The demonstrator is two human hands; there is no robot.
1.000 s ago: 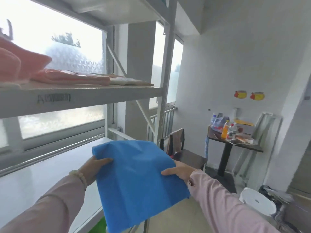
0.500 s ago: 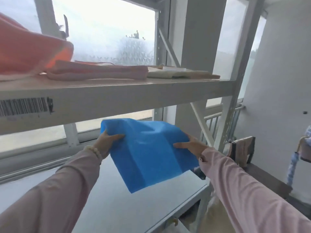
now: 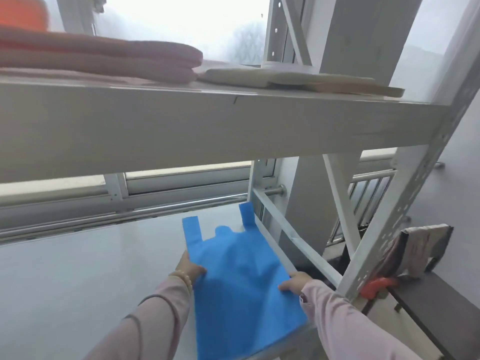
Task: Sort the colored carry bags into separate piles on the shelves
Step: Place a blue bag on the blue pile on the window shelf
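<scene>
A blue carry bag (image 3: 241, 276) lies spread on the right end of the lower shelf (image 3: 78, 268), its two handles pointing toward the window. My left hand (image 3: 191, 268) grips its left edge, thumb on top. My right hand (image 3: 294, 281) holds its right edge near the shelf's side rail. On the upper shelf (image 3: 207, 120) sits a folded pile of pink bags (image 3: 104, 58), a cream pile (image 3: 285, 77) to its right, and an orange bag (image 3: 23, 14) at the far left.
A slanted white brace (image 3: 296, 240) and the perforated upright post (image 3: 405, 203) border the lower shelf on the right. Beyond them stands a dark chair (image 3: 428, 313) with a cloth over its back. A window runs behind the shelves.
Both hands have carried the blue bag down and forward under the upper shelf, and it now lies on the lower shelf's right end. My view has moved closer and tilted down.
</scene>
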